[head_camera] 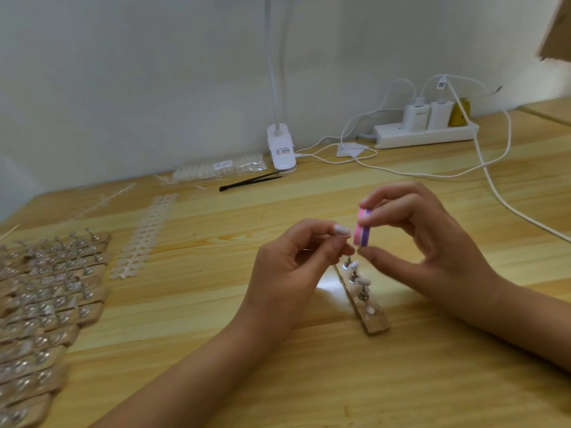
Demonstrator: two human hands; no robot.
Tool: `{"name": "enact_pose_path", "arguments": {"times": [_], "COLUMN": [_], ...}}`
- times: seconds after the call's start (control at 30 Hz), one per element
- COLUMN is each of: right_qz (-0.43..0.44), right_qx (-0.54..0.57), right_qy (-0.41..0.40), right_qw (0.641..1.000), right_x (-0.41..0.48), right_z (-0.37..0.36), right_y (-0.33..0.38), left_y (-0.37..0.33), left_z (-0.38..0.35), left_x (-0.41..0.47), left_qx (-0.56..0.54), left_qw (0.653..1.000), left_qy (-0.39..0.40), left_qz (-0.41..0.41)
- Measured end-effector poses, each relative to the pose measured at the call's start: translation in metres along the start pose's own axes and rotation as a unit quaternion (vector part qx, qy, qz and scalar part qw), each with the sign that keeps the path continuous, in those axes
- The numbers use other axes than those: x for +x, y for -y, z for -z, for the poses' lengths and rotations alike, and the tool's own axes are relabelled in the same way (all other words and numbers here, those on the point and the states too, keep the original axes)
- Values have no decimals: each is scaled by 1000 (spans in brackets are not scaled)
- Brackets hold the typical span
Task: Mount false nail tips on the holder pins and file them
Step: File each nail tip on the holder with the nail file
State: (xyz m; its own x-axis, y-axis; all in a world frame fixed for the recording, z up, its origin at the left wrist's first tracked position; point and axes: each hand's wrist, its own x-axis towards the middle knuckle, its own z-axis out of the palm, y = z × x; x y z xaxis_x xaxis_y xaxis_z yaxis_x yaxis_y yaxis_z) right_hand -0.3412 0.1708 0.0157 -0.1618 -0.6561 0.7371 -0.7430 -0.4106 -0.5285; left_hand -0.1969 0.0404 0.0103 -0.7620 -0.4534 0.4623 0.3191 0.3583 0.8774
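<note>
While the left hand (290, 261) is pinching a pale nail tip (342, 230) between its curled fingers (318, 234), the right hand (432, 242) is gripping a pink-and-purple file block (362, 229), with the forefinger pressing on the block's top end and the thumb pressing on its bottom end. Both are hovering above the table (216, 350). The nail tip is sticking out past the left fingertips, its long axis lying roughly sideways and its free end pointing right at the block's pink face; whether they are touching I cannot tell. The block is standing nearly upright, its top leaning slightly right. Just below the hands, the wooden holder (375, 322) is lying on the table, running towards the viewer, with two of its pins (362, 293) carrying tips.
</note>
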Motion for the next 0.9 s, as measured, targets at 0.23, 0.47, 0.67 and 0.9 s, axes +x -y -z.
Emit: {"name": "enact_pose_path", "arguments": {"times": [0.23, 0.47, 0.67, 0.9], "right_qz": [6, 0, 11, 8], "right_qx": [-1, 4, 2, 14], "right_qy": [4, -1, 10, 5], "right_qw": [1000, 1000, 1000, 1000], "right_x": [0, -1, -2, -2], "right_z": [-1, 0, -1, -2], "right_y": [2, 3, 4, 5], "left_y": [-1, 1, 1, 1], "left_z": [1, 1, 0, 0], "left_x": [-1, -1, 0, -1], "left_qx": [10, 22, 15, 16], "left_qw": [1000, 1000, 1000, 1000], "left_qy": [5, 11, 9, 10], "left_qz": [-9, -19, -25, -22]}}
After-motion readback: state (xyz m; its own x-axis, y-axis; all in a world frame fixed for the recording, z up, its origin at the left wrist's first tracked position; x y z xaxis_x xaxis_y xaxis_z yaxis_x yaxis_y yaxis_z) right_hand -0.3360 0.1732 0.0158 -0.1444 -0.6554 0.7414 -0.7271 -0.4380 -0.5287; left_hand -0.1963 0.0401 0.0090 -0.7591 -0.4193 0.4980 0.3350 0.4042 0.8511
